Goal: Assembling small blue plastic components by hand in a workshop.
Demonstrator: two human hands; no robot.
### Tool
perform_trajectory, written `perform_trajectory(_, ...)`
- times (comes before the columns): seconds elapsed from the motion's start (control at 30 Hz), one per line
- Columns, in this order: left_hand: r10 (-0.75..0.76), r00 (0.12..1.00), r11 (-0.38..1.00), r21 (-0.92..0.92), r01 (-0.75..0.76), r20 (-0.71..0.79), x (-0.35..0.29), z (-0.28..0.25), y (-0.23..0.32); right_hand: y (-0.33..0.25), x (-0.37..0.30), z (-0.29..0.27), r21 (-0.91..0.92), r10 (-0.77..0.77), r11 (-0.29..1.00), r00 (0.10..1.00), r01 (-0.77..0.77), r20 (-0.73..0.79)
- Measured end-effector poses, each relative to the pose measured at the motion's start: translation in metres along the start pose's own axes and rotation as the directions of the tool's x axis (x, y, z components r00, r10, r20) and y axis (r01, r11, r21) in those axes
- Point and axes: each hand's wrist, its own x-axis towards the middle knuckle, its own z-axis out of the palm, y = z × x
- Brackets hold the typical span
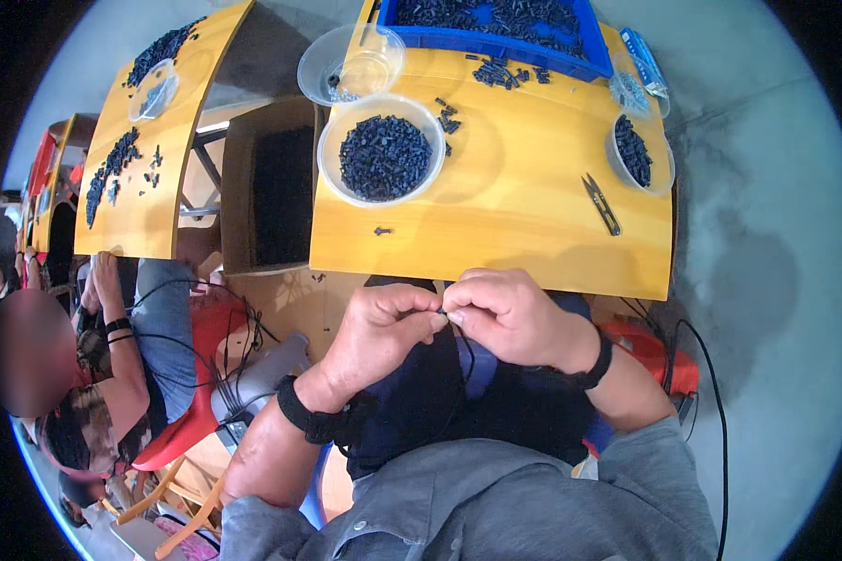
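Just in front of the table's near edge, my two hands meet over my lap. Thumb and fingertips of my left hand (390, 329) are pinched on a small black part (442, 311), mostly hidden by the fingers. My right hand (505, 313) is closed in a pinch at the other side of the same piece. Beyond them on the yellow table (515, 224) lies one loose black piece (383, 231). Farther back stands a clear round bowl (326, 154) full of small black rubber-like pieces (388, 157).
A blue tray (496, 39) of black parts is at the back. Thread snips (602, 205) lie at right, near a small tub (665, 168) of black pieces. A second clear bowl (384, 75) stands behind the full one. To the left, another person (112, 374) sits at a neighbouring table (159, 215).
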Motion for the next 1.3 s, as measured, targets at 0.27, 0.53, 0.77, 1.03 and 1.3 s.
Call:
perform_trajectory(0.27, -0.069, 0.996, 0.996, 0.061, 0.065, 0.052, 0.002, -0.001, 0.000, 0.099, 0.071, -0.067, -0.458, 0.008, 0.876, 0.953, -0.153, -0.303)
perform_trajectory(0.53, 0.023, 0.997, 0.973, 0.229, -0.039, 0.071, 0.005, -0.003, -0.004, 0.137, 0.130, -0.090, -0.533, 0.122, 0.809, 0.958, -0.248, -0.260)
perform_trajectory(0.77, 0.050, 0.998, 0.972, 0.226, -0.058, 0.042, 0.006, -0.006, -0.008, 0.139, 0.146, -0.087, -0.556, 0.152, 0.799, 0.972, -0.228, -0.179)
perform_trajectory(1.03, 0.028, 0.999, 0.953, 0.302, -0.035, 0.029, 0.009, -0.007, -0.005, 0.145, 0.151, -0.087, -0.678, -0.030, 0.733, 0.994, -0.052, -0.110)
perform_trajectory(1.3, 0.001, 1.000, 0.970, 0.244, 0.001, -0.009, 0.009, -0.007, -0.007, 0.148, 0.147, -0.091, -0.749, -0.006, 0.659, 0.994, -0.076, -0.106)
